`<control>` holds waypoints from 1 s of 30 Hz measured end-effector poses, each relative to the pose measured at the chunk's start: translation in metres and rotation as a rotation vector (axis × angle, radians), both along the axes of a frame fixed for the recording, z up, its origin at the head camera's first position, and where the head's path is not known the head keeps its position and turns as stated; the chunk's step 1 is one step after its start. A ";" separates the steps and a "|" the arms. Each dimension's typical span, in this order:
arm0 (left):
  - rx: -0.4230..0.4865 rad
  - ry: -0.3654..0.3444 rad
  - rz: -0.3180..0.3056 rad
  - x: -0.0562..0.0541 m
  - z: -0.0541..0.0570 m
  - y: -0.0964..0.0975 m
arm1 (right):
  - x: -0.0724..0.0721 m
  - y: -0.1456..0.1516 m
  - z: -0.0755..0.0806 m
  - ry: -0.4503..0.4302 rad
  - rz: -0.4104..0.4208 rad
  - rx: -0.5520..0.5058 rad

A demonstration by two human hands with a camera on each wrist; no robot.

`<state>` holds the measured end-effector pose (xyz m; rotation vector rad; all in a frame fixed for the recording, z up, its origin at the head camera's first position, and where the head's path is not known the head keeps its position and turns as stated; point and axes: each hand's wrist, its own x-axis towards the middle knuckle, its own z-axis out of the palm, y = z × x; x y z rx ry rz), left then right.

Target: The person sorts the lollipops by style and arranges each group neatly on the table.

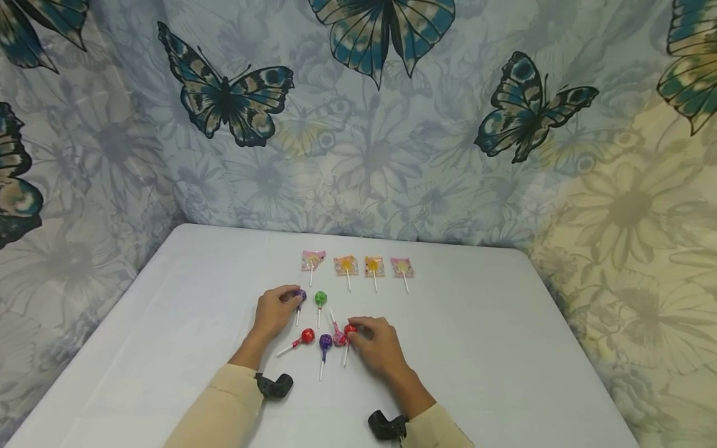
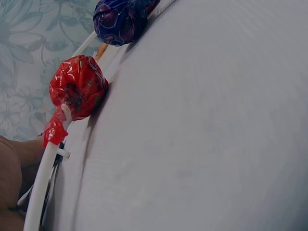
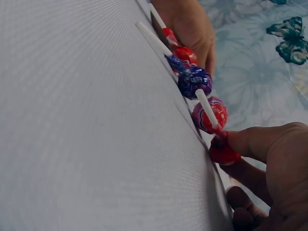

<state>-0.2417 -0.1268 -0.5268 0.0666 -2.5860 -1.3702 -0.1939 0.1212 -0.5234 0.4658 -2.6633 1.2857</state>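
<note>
Our right grip (image 1: 381, 343) pinches a red lollipop (image 1: 350, 329), stick (image 1: 345, 357) toward the near edge of the counter (image 1: 504, 336); our left grip (image 1: 273, 313) seemingly pinches a purple lollipop (image 1: 302, 295).

Purple lollipop (image 1: 303, 295) partly hidden by left grip (image 1: 274, 313), upper middle butterfly (image 1: 366, 36) cut off

The wrist views are dimmer and greyer.
</note>
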 end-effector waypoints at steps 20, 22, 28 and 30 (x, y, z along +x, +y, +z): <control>0.009 -0.026 0.000 -0.001 -0.002 0.003 | 0.004 0.004 0.015 -0.092 -0.039 -0.174; 0.009 -0.022 0.001 -0.002 -0.002 0.002 | 0.001 0.004 0.018 -0.092 -0.031 -0.195; 0.010 -0.030 0.006 -0.002 0.000 0.000 | -0.006 0.003 0.031 -0.078 -0.022 -0.243; 0.010 -0.031 0.005 -0.002 0.001 -0.001 | -0.008 0.003 0.036 -0.064 -0.020 -0.262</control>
